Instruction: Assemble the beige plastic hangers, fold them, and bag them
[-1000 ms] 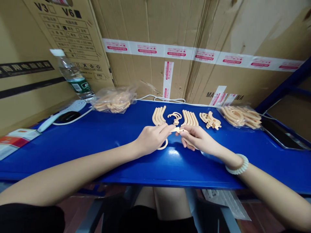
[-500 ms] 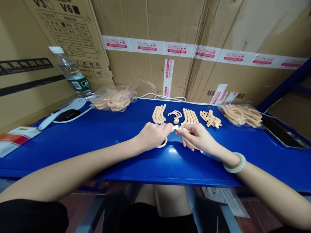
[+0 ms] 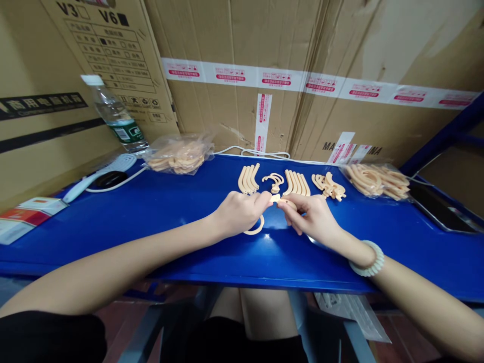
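Over the blue table (image 3: pixel 212 257), my left hand (image 3: pixel 242 212) pinches a small pale yellow piece (image 3: pixel 275 198). My right hand (image 3: pixel 310 214), with a beaded bracelet on its wrist, grips a beige curved piece (image 3: pixel 288 202) whose end meets the yellow one. A beige ring-like piece (image 3: pixel 257 229) shows below my left hand, partly hidden by it. Behind the hands lie a left row of curved strips (image 3: pixel 248 178), a small group of thin curved pieces (image 3: pixel 274 180), a right row of strips (image 3: pixel 297 182) and a loose pile of pieces (image 3: pixel 328 185).
Clear bags of beige pieces lie at the back left (image 3: pixel 181 155) and right (image 3: pixel 378 180). A water bottle (image 3: pixel 121 121), a light blue brush-like item (image 3: pixel 94 176), a red-and-white box (image 3: pixel 28 219) and a dark tablet (image 3: pixel 442 207) stand or lie farther out. Cardboard (image 3: pixel 234 30) rises behind.
My right fingers have shifted around the beige piece, and its long part below the hand no longer shows. More of the ring-like piece is visible. The view has shifted slightly.
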`<state>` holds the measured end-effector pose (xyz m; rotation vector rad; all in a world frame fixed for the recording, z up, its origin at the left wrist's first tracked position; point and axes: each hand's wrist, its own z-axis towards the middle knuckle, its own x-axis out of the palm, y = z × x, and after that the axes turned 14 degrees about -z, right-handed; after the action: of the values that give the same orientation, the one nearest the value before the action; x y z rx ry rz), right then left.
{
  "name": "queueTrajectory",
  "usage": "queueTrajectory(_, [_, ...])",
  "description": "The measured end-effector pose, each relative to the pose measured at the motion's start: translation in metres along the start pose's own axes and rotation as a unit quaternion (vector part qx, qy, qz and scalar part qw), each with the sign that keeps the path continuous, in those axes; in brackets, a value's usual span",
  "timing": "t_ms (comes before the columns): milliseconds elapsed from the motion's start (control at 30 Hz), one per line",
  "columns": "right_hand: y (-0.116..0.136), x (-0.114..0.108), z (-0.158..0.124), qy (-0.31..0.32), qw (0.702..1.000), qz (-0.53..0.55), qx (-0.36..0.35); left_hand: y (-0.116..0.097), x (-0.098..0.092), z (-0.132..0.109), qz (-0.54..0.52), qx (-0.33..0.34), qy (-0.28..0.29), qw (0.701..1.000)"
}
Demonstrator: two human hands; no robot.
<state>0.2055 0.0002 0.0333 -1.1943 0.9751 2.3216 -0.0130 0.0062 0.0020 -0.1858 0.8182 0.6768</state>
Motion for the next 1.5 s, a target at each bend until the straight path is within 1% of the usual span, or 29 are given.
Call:
queueTrajectory(100, [0.001, 0.000, -0.001, -0.010, 1.000, -0.012, -0.012, -0.001, -0.001, 0.000, -0.021, -0.021, 0.014, 0.999])
queueTrajectory(200, [-0.002, 0.002, -0.002, -0.027, 0.998, -0.048, -0.030, -0.002, -0.001, 0.001, -0.055, -0.059, 0.044, 0.996])
queueTrajectory(300, [-0.008, 0.003, -0.001, -0.053, 0.985, -0.137, -0.088, -0.002, -0.001, 0.002, -0.124, -0.130, 0.075, 0.981])
queueTrajectory(367, [-0.014, 0.002, 0.000, -0.064, 0.979, -0.164, -0.107, -0.002, -0.002, 0.004, -0.165, -0.179, 0.087, 0.966])
queueTrajectory(433, [-0.018, 0.000, 0.001, -0.058, 0.987, -0.129, -0.073, -0.004, -0.004, 0.006, -0.201, -0.216, 0.078, 0.952])
queueTrajectory(533, [-0.019, -0.005, 0.005, -0.006, 0.999, -0.016, 0.028, -0.004, -0.007, 0.009, -0.277, -0.267, 0.037, 0.922])
queueTrajectory(600, [-0.018, -0.007, 0.007, 0.023, 0.994, 0.067, 0.084, -0.003, -0.009, 0.010, -0.333, -0.305, 0.010, 0.892])
queueTrajectory(667, [-0.016, -0.008, 0.010, 0.041, 0.983, 0.136, 0.117, -0.001, -0.009, 0.011, -0.399, -0.350, -0.010, 0.847])
queueTrajectory(700, [-0.016, -0.010, 0.011, 0.048, 0.978, 0.161, 0.126, 0.001, -0.008, 0.011, -0.439, -0.375, -0.016, 0.817])
queueTrajectory(767, [-0.017, -0.016, 0.014, 0.052, 0.972, 0.186, 0.133, 0.004, -0.007, 0.013, -0.524, -0.425, -0.025, 0.738])
queueTrajectory(833, [-0.022, -0.029, 0.016, 0.030, 0.975, 0.179, 0.130, 0.006, -0.005, 0.014, -0.590, -0.463, -0.038, 0.660])
queueTrajectory(867, [-0.026, -0.038, 0.017, 0.006, 0.979, 0.161, 0.128, 0.007, -0.005, 0.014, -0.609, -0.476, -0.047, 0.633])
queueTrajectory(900, [-0.030, -0.047, 0.017, -0.025, 0.982, 0.136, 0.125, 0.008, -0.004, 0.014, -0.622, -0.483, -0.057, 0.614])
queueTrajectory(933, [-0.036, -0.058, 0.016, -0.062, 0.985, 0.104, 0.123, 0.008, -0.004, 0.014, -0.629, -0.486, -0.067, 0.603])
queueTrajectory(1033, [-0.057, -0.086, 0.013, -0.170, 0.980, -0.011, 0.107, 0.009, -0.002, 0.012, -0.638, -0.483, -0.090, 0.593])
queueTrajectory(1067, [-0.065, -0.092, 0.012, -0.186, 0.976, -0.057, 0.099, 0.009, -0.001, 0.011, -0.640, -0.483, -0.094, 0.590])
queueTrajectory(1100, [-0.073, -0.097, 0.011, -0.188, 0.972, -0.107, 0.090, 0.009, 0.000, 0.010, -0.643, -0.485, -0.095, 0.585])
queueTrajectory(1167, [-0.088, -0.101, 0.010, -0.158, 0.962, -0.212, 0.071, 0.009, 0.000, 0.009, -0.647, -0.494, -0.092, 0.574])
queueTrajectory(1233, [-0.098, -0.099, 0.009, -0.101, 0.947, -0.300, 0.055, 0.008, -0.001, 0.008, -0.649, -0.501, -0.091, 0.566])
queueTrajectory(1300, [-0.103, -0.095, 0.010, -0.044, 0.931, -0.360, 0.051, 0.006, -0.002, 0.008, -0.651, -0.500, -0.094, 0.563])
queueTrajectory(1400, [-0.104, -0.092, 0.010, 0.037, 0.911, -0.405, 0.066, 0.004, -0.002, 0.010, -0.655, -0.501, -0.099, 0.557])
queueTrajectory(1500, [-0.106, -0.093, 0.008, 0.106, 0.895, -0.424, 0.084, 0.002, -0.003, 0.011, -0.660, -0.509, -0.101, 0.544])
